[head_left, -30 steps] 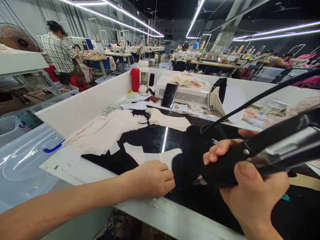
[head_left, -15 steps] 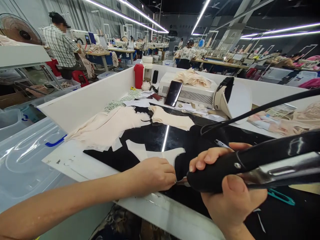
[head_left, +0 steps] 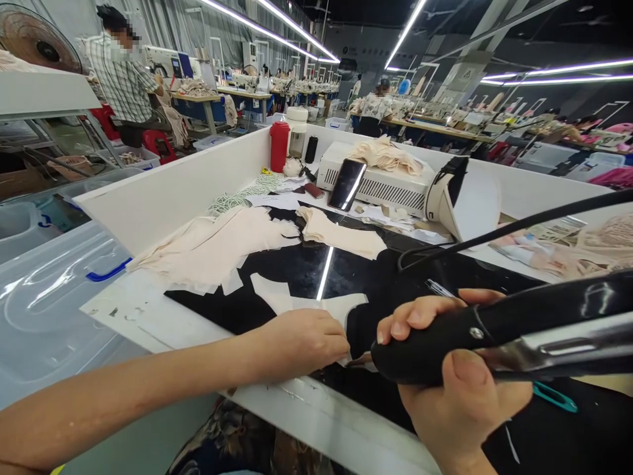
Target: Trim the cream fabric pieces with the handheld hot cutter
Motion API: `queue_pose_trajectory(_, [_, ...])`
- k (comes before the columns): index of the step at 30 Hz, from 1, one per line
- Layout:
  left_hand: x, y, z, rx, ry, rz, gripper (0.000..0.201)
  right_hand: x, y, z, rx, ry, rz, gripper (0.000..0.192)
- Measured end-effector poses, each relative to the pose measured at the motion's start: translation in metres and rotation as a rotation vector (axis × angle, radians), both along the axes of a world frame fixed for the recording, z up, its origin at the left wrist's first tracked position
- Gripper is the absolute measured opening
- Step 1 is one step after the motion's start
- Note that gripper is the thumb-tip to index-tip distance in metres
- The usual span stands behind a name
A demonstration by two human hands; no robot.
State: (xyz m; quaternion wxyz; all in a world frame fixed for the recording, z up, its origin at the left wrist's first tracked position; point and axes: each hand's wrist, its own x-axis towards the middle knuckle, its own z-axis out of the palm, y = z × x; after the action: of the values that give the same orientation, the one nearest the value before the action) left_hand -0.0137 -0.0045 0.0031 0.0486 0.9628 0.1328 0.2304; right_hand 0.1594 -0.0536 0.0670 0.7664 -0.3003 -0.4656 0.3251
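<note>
My right hand grips a thick black corded hand tool, whose metal tip points left, close to my left hand. My left hand lies fist-like on a pale cut fabric piece that rests on the glossy black work surface. The tool's black cable arcs up to the right. The tool tip is mostly hidden between my two hands.
Cream fabric pieces are piled at the left and a folded stack lies farther back. A white machine with a phone leaning on it, a red bottle, and a white partition wall stand behind. Clear plastic bins sit at left. People work at distant tables.
My right hand has brought the tool leftward and slightly down, until its tip is near my left hand. My left hand has stayed on the fabric piece.
</note>
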Motion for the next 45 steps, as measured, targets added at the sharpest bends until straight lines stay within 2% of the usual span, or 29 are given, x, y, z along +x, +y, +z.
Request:
queue_pose_trajectory(6, [0.006,0.003,-0.008,0.025,-0.004,0.075,0.014,0.002,-0.001,0.001,-0.001,-0.025,0.013,0.046])
queue_pose_trajectory(9, [0.008,0.004,-0.006,0.037,-0.001,0.091,0.013,0.002,-0.002,0.002,-0.002,-0.001,0.019,0.046])
queue_pose_trajectory(15, [0.004,0.003,0.004,0.008,-0.005,0.0,0.016,0.001,-0.003,0.0,-0.02,0.024,0.009,0.047])
queue_pose_trajectory(22, [-0.006,0.005,0.004,-0.066,-0.021,-0.051,0.02,0.0,-0.002,0.0,-0.018,-0.001,0.003,0.046])
queue_pose_trajectory(30, [-0.02,0.003,0.003,0.045,-0.011,-0.069,0.018,0.0,-0.003,0.003,-0.036,0.036,-0.007,0.049])
queue_pose_trajectory(45, [-0.021,0.001,-0.001,0.211,0.002,-0.071,0.028,-0.001,-0.002,0.006,-0.05,0.043,-0.03,0.048])
